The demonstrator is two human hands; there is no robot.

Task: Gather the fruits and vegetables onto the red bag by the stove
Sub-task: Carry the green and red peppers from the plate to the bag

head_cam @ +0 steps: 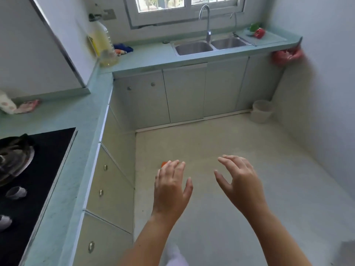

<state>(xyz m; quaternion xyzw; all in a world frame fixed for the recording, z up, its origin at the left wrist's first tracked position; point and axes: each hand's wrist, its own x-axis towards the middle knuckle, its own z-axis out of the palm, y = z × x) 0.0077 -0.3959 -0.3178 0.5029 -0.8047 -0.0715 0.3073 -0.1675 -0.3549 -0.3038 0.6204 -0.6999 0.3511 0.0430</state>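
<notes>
A red pepper [259,33] and a green vegetable [254,27] lie on the far right counter beside the sink. A red plastic bag [286,56] hangs below that counter's right end. Both my hands hover over the floor with fingers spread and nothing in them: my left hand [172,191], my right hand [240,181]. A small orange thing [163,164] peeks out on the floor behind my left fingertips; I cannot tell what it is. The black stove [44,166] is at the left.
A double steel sink [209,46] with a tap sits under the window. An oil bottle [103,45] and a blue cloth [123,48] stand in the counter corner. A pink cloth [26,106] lies behind the stove. A white bin [262,111] stands on the floor.
</notes>
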